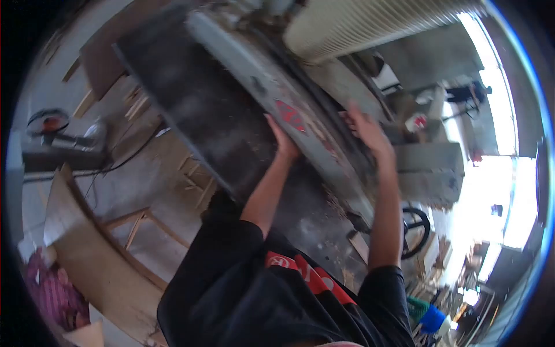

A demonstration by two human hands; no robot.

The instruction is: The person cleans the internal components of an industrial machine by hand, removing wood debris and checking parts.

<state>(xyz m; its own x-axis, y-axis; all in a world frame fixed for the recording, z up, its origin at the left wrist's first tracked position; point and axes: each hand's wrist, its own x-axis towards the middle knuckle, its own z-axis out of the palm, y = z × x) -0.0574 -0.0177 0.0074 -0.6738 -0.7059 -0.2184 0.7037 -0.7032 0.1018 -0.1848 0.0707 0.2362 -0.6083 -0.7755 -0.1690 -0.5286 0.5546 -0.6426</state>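
A long grey metal beam (243,72) with a red label runs diagonally over a dark flat machine table (202,98). My left hand (284,141) lies against the near side of this beam beside the label, fingers stretched along it and partly out of sight. On the far side, my right hand (368,132) is raised over the machine body, its fingers apart and slightly blurred. Nothing shows in its grasp. Wood dust and chips lie along the beam's lower part.
A ribbed cream hose (370,26) crosses the top. A black handwheel (416,232) stands right of my right forearm. Curved wooden panel (110,266) and wooden frame (141,217) are at lower left, near a person in a patterned garment (55,292). Scrap wood lies at lower right.
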